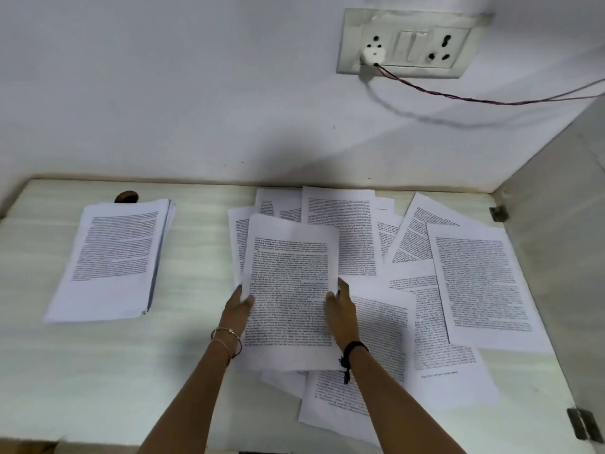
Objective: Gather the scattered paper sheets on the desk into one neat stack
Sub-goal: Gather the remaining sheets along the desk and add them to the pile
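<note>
Both hands hold a printed white paper sheet (289,290) by its long edges. The left hand (237,306) pinches the left edge with the thumb on the printed face, and the right hand (340,306) grips the right edge the same way. The hands are apart, with the sheet's width between them. I cannot tell whether more pages lie under it in the grip.

The held sheet hangs over the scattered printed white sheets (481,280), which cover the right half of the pale streaked worktop (196,371). These lie overlapped at skewed angles. The far ones come close to the white wall (163,93), and the rightmost lies near the grey side panel (563,224) with its two metal hinges (499,213). One sheet lies under the right forearm, near the worktop's front edge.

On the left half lies a thick stack of printed white paper (114,257), its right side slightly fanned. It is well apart from the spread, with a bare strip of worktop between them and more bare surface in front of it. A small brown rounded object (126,196) shows just behind the stack's far edge, at the wall.

Above the spread, a white socket plate (412,44) is set in the wall. It carries a white plug (373,55), and a thin twisted red-and-dark wire (474,99) runs off to the right.
</note>
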A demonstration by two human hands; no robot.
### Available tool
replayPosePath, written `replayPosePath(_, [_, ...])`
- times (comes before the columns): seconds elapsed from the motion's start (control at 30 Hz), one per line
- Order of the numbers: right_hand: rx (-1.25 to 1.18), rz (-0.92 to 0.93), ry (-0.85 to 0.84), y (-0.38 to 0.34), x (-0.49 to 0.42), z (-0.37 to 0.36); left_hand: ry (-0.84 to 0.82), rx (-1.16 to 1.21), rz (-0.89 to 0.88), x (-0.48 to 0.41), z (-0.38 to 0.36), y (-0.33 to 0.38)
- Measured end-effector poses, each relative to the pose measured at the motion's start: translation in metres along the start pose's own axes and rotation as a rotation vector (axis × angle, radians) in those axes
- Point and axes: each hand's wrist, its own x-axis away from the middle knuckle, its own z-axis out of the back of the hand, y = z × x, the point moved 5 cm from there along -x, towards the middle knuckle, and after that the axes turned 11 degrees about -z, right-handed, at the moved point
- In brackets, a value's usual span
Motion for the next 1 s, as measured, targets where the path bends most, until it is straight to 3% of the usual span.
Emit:
replayPosePath(0.1, [-0.143,-0.035,-0.091,-0.019,0.0,-0.026,0.143,0.046,-0.032,0.001,0.033,0.002])
replayPosePath(0.2, [-0.054,0.004,-0.19,-0.037,0.005,-0.059,0.323,0.008,-0.005,0.003,0.07,0.001])
replayPosePath(0.43, [0.101,0.079,-0.065,-0.071,0.011,-0.15,0.42,-0.008,-0.052,-0.017,0.156,0.0])
replayPosePath(0.6, [-0.029,0.049,-0.109,-0.111,0.017,-0.226,0.587,-0.178,-0.099,-0.035,0.247,0.004])
replayPosePath(0.8, [0.01,0.11,-0.173,-0.161,0.024,-0.326,0.764,-0.346,-0.138,-0.068,0.343,0.012])
replayPosePath(0.9, [0.111,0.135,-0.179,-0.172,0.025,-0.359,0.736,-0.36,-0.122,-0.084,0.372,0.005])
replayPosePath(1.0, [0.323,0.167,-0.22,-0.168,0.026,-0.385,0.55,-0.311,-0.035,-0.109,0.388,-0.023])
